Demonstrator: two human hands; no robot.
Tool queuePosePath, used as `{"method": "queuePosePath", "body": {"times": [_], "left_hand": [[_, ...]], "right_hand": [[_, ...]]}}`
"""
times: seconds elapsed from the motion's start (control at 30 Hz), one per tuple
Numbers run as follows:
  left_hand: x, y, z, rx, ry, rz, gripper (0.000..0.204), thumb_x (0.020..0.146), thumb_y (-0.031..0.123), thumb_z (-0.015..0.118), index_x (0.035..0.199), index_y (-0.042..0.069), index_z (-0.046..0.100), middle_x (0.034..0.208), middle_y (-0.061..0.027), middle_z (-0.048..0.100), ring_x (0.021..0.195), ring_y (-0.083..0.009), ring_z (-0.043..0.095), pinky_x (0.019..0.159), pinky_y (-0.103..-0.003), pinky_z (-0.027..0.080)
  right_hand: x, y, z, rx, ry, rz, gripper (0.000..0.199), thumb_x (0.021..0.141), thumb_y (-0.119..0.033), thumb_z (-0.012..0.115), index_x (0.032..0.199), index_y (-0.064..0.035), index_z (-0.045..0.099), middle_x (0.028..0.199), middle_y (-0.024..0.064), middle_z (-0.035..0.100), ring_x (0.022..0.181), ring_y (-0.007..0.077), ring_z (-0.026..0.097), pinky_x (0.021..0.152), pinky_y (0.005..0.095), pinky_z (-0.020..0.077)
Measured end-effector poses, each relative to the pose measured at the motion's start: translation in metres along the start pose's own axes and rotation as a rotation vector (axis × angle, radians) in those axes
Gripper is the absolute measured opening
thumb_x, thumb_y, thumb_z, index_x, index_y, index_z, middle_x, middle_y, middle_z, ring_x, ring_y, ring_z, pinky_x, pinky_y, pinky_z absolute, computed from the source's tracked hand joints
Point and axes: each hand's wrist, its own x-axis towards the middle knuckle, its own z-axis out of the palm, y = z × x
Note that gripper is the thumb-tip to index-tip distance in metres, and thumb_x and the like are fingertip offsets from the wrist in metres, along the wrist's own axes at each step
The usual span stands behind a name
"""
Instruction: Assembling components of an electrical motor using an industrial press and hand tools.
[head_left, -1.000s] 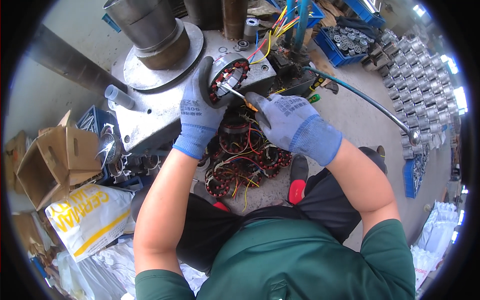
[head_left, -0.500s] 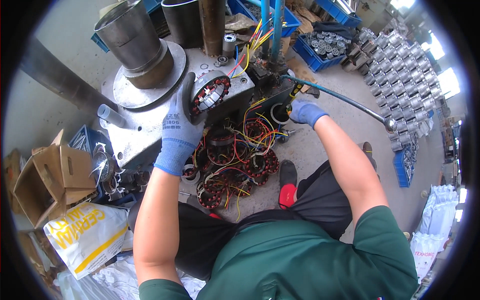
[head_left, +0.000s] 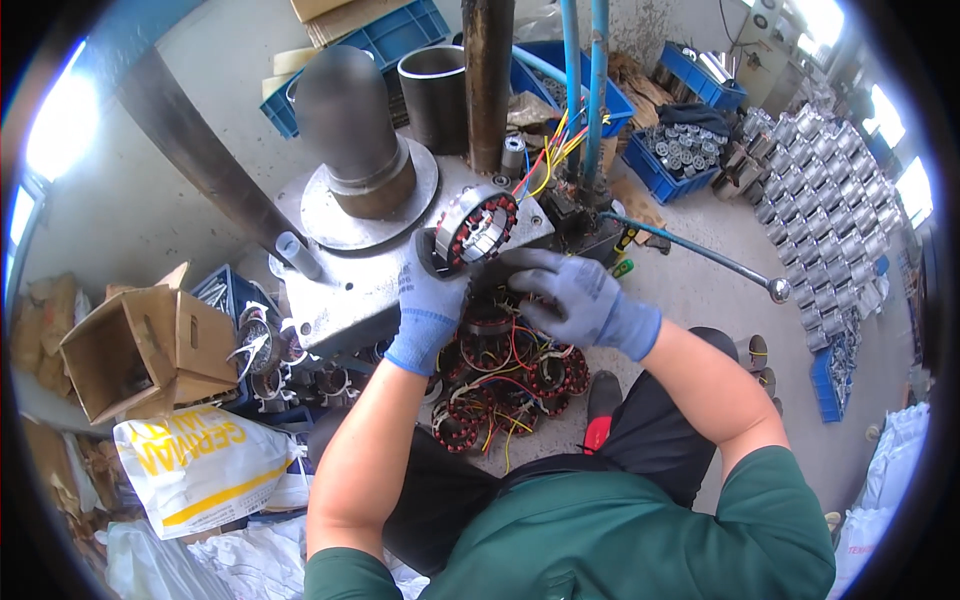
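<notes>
Item one, stator ring, silver outside with red-tipped windings around its rim: sitting in your left hand at the right front part of the worktop, tilting, its open face turning toward you and to the right. Whether it is touching the metal you cannot tell from here.

Left hand, blue glove with dark fingers: your grip is clasping the ring at its lower left, the thumb side lying along the edge.

Right hand, matching glove: your grip is standing loose, fingers parting, nothing showing between them; the fingertips are reaching just beside the ring's lower right.

Wires, yellow, red and blue: rising behind the ring, near upright blue pipes.

On the worktop: a wide-based metal cylinder is standing upright; a small grey tube is leaning at left.

Beneath your hands: further stators are lying heaped on the floor, coloured leads tangling among them.

To the right: a green-handled tool is resting below a ball-ended rod; farther off, silver housings are standing in stacked rows.

To the left: a cardboard box is gaping open above a white-and-yellow sack.
</notes>
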Motion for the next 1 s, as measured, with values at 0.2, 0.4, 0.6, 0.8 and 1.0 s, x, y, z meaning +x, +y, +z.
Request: {"method": "queuePosePath", "body": {"times": [0.2, 0.4, 0.6, 0.8, 1.0], "left_hand": [[-0.007, -0.002, -0.002, 0.200, 0.075, 0.294, 0.042, 0.077, 0.006, 0.081, 0.112, 0.001, 0.059, 0.102, -0.0178, 0.065, 0.094, -0.0324, 0.067, 0.082, -0.041, 0.053], [-0.013, -0.007, -0.007, 0.107, 0.102, 0.192, 0.048, 0.072, 0.010, 0.085, 0.111, 0.001, 0.059, 0.099, -0.0151, 0.062, 0.087, -0.0280, 0.063, 0.078, -0.039, 0.053], [-0.020, -0.004, 0.008, 0.188, 0.162, 0.327, 0.055, 0.070, 0.013, 0.087, 0.115, 0.002, 0.056, 0.106, -0.0171, 0.058, 0.091, -0.0331, 0.060, 0.080, -0.043, 0.051], [-0.035, 0.032, 0.016, -0.004, -0.117, 0.275, 0.065, 0.087, 0.008, 0.077, 0.144, -0.001, 0.046, 0.117, -0.0129, 0.059, 0.102, -0.0236, 0.069, 0.088, -0.036, 0.059], [0.003, 0.004, -0.003, -0.621, -0.159, -0.445, 0.037, 0.105, 0.022, 0.058, 0.134, -0.001, 0.056, 0.109, -0.0090, 0.065, 0.098, -0.0217, 0.071, 0.082, -0.034, 0.061]], "right_hand": [[0.018, -0.012, 0.008, 0.261, -0.109, 0.156, 0.047, 0.085, -0.011, 0.066, 0.131, -0.0036, 0.060, 0.147, 0.0194, 0.053, 0.125, 0.0372, 0.060, 0.104, 0.0471, 0.0517], [0.009, 0.001, -0.015, 0.500, 0.063, 0.376, 0.037, 0.090, -0.018, 0.075, 0.124, -0.0051, 0.069, 0.098, 0.0102, 0.073, 0.081, 0.0153, 0.066, 0.075, 0.0310, 0.0546], [0.029, -0.007, 0.028, 1.210, 0.444, 0.476, 0.061, 0.101, -0.026, 0.064, 0.153, -0.0039, 0.040, 0.136, 0.0109, 0.059, 0.119, 0.0160, 0.061, 0.102, 0.0339, 0.0504], [0.023, 0.013, 0.018, 1.944, 0.445, 0.497, 0.055, 0.097, -0.027, 0.058, 0.146, -0.0061, 0.044, 0.131, 0.0111, 0.062, 0.116, 0.0241, 0.066, 0.101, 0.0422, 0.0562], [0.017, 0.008, 0.014, 1.876, 0.449, 0.380, 0.061, 0.098, -0.036, 0.062, 0.147, -0.0041, 0.044, 0.136, 0.0144, 0.062, 0.123, 0.0259, 0.064, 0.108, 0.0431, 0.0514]]}}
